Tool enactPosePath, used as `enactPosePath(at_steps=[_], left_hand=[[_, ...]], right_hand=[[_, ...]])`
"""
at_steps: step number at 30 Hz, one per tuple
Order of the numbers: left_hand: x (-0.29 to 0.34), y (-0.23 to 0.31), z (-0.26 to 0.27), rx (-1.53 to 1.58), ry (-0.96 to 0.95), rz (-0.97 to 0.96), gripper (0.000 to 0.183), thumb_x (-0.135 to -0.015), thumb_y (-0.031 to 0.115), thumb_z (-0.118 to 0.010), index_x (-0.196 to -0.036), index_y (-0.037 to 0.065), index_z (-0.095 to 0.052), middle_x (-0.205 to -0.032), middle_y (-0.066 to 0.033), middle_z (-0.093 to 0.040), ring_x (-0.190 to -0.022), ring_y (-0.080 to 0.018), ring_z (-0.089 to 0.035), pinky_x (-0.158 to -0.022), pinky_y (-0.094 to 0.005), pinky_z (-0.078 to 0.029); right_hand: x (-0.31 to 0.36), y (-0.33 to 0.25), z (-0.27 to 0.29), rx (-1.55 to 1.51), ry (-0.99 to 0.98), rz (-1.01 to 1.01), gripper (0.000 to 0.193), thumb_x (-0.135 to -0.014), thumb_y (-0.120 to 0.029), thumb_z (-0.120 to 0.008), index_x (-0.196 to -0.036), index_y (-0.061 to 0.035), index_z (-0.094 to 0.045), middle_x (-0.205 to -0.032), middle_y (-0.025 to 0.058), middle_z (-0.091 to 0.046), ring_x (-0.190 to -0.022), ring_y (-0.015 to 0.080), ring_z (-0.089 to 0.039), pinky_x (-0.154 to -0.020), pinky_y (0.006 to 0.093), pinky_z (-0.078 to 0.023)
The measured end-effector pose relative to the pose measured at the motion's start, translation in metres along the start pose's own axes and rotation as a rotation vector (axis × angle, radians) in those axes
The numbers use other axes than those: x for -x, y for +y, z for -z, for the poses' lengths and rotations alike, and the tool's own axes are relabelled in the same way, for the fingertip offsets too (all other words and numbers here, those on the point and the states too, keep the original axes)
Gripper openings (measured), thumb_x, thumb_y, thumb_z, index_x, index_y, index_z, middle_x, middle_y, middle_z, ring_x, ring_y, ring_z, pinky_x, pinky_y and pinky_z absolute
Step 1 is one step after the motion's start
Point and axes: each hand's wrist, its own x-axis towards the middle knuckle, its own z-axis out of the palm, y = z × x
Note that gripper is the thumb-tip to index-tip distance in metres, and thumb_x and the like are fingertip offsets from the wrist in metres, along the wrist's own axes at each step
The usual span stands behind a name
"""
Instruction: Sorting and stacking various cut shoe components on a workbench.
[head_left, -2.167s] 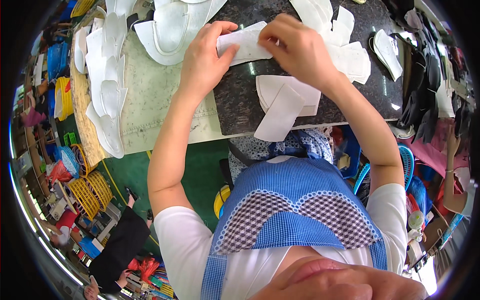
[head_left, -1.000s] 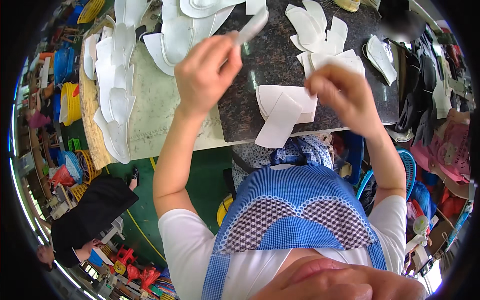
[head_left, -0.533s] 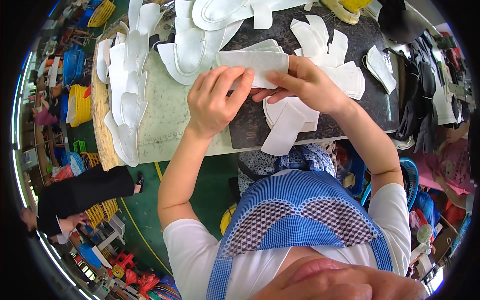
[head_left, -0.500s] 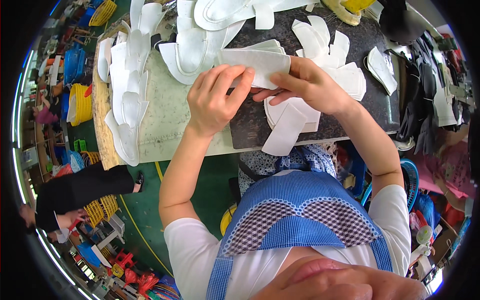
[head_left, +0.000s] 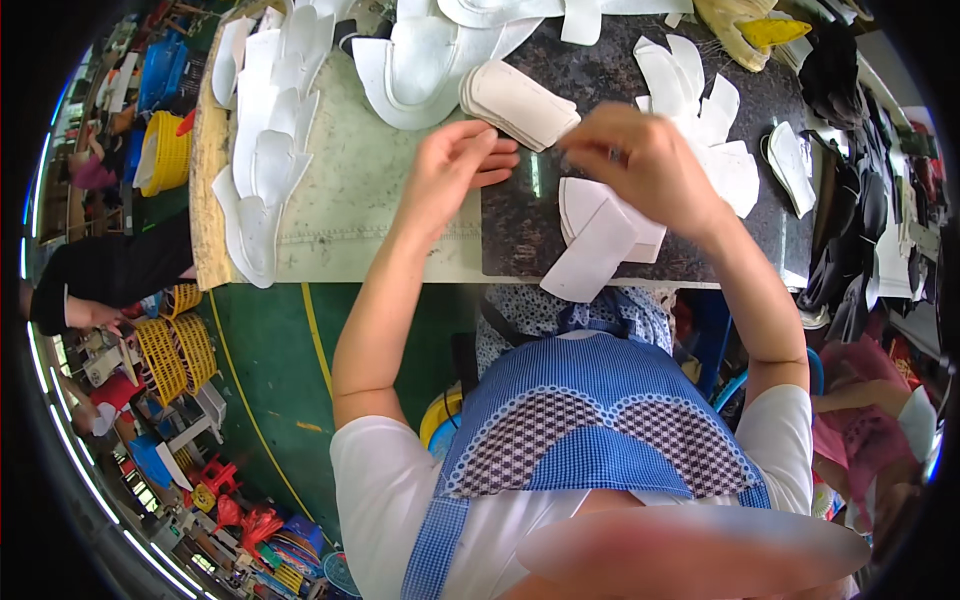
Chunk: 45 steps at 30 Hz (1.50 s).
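Note:
A stack of white, round-ended flat pieces point(head_left: 520, 105) lies slanted on the dark board point(head_left: 515, 235). Just in front of its left end is my left hand point(head_left: 450, 170), its fingers stretched to the right and holding nothing. At the stack's right end, my right hand point(head_left: 650, 165) has bent fingers smeared by motion; whether anything is between them does not show. Closer to the table's front edge, a pale strip point(head_left: 592, 250) rests across some wider white pieces point(head_left: 640, 240) and overhangs that edge.
Overlapping white shoe-shaped pieces point(head_left: 255, 190) line the table's left side. A curved white piece point(head_left: 410, 85) lies at the back. Fanned white pieces point(head_left: 670, 85) and black material point(head_left: 860, 200) are on the right. A person in pink point(head_left: 860, 400) is beyond my right arm.
The white pieces that were between both hands now rest on the board as a stack. My left hand has come away from them; my right hand has turned over, fingers bent.

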Motion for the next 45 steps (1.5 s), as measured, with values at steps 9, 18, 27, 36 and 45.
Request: enactPosePath(at_steps=[9,18,27,36,45], left_hand=[[0.075,-0.03,-0.039,-0.999,0.083,-0.718,0.043,-0.076,0.027,-0.085,-0.106,0.005,-0.065,-0.099,-0.0084,-0.061,-0.088,-0.0244,-0.06,-0.076,-0.0366,-0.05],[0.08,-0.053,-0.053,-1.081,-0.092,-0.876,0.031,-0.07,0.015,-0.083,-0.094,0.008,-0.066,-0.117,-0.007,-0.061,-0.11,-0.0308,-0.056,-0.096,-0.0437,-0.042],[0.091,-0.022,-0.055,-0.686,-0.352,-0.772,0.023,-0.081,0.004,-0.075,-0.097,0.004,-0.059,-0.084,-0.0068,-0.07,-0.067,-0.0192,-0.071,-0.061,-0.0291,-0.056],[0.057,-0.021,-0.051,-0.568,0.043,-0.546,0.033,-0.085,-0.001,-0.074,-0.114,0.002,-0.06,-0.089,-0.009,-0.07,-0.075,-0.0165,-0.069,-0.066,-0.028,-0.056],[0.057,-0.051,-0.058,-0.995,-0.109,-0.956,0.024,-0.073,0.005,-0.081,-0.095,0.006,-0.072,-0.113,-0.0056,-0.065,-0.105,-0.0261,-0.064,-0.087,-0.0387,-0.053]], right_hand=[[0.011,0.006,0.015,0.217,-0.232,0.099,0.033,-0.078,-0.008,-0.079,-0.109,-0.0043,-0.07,-0.105,0.0091,-0.067,-0.096,0.0279,-0.064,-0.081,0.0382,-0.055],[0.066,-0.009,0.012,0.255,-0.292,0.195,0.029,-0.067,-0.007,-0.079,-0.093,-0.0049,-0.068,-0.127,0.0115,-0.058,-0.117,0.0314,-0.055,-0.095,0.0418,-0.051],[0.091,-0.034,0.037,-0.502,-0.55,-0.418,0.036,-0.079,-0.002,-0.075,-0.113,0.0007,-0.064,-0.108,0.0151,-0.069,-0.096,0.0223,-0.068,-0.079,0.0308,-0.054],[0.094,-0.001,0.042,-0.318,0.015,-0.478,0.028,-0.089,-0.01,-0.072,-0.115,-0.0015,-0.065,-0.099,0.0057,-0.069,-0.092,0.011,-0.065,-0.081,0.0265,-0.052],[0.098,0.031,0.071,0.713,0.338,-0.148,0.031,-0.072,-0.007,-0.081,-0.101,-0.0093,-0.071,-0.099,0.0075,-0.068,-0.096,0.0314,-0.062,-0.09,0.0416,-0.049]])
